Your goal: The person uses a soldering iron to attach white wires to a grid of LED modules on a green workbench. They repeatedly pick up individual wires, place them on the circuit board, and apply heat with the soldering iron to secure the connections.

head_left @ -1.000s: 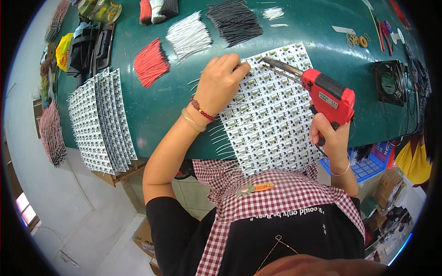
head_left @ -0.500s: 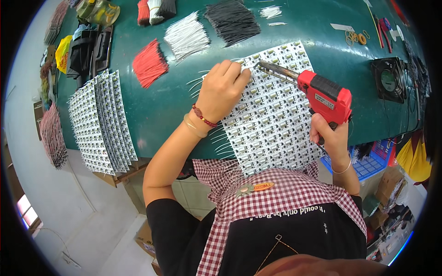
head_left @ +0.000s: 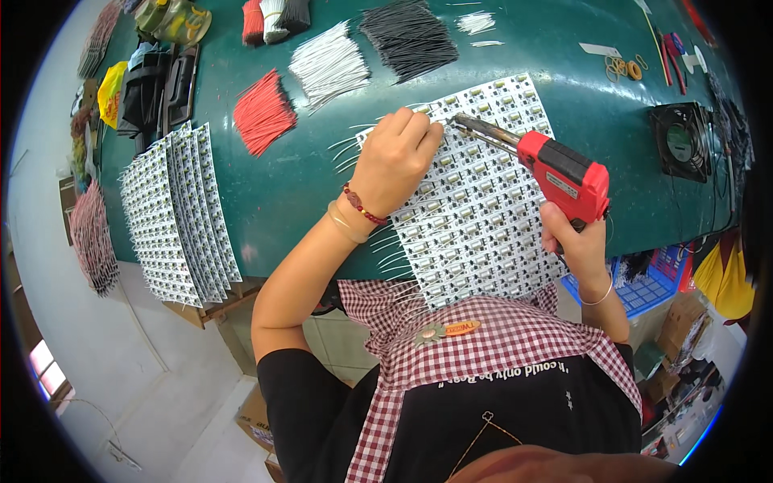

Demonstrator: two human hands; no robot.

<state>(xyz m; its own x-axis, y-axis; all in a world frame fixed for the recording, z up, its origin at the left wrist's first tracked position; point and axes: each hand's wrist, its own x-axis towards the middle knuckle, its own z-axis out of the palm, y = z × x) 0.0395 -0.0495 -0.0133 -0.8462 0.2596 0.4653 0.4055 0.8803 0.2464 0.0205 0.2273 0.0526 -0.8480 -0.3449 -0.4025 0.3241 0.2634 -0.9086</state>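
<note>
A large white sheet of small circuit boards [head_left: 483, 217] lies tilted on the green table, its lower edge against my checked apron. My left hand [head_left: 400, 157] rests over its upper left part, fingers pinched together on a thin white wire, mostly hidden by the fingers. My right hand [head_left: 578, 241] is wrapped round the handle of a red and black soldering gun [head_left: 568, 173]. The gun's dark tip points left, down at the boards just beside my left fingertips. Several white wires [head_left: 392, 251] stick out from the sheet's left edge.
Bundles of red wires [head_left: 264, 113], white wires [head_left: 328, 64] and black wires [head_left: 408, 39] lie beyond the sheet. Stacked board sheets [head_left: 173, 221] stand at the left. A black fan [head_left: 680, 141] is at the right, with rubber bands [head_left: 618, 68] farther back.
The soldering gun has shifted slightly left and down, its tip still by my left fingertips. My left hand has moved a little to the right, still pinched.
</note>
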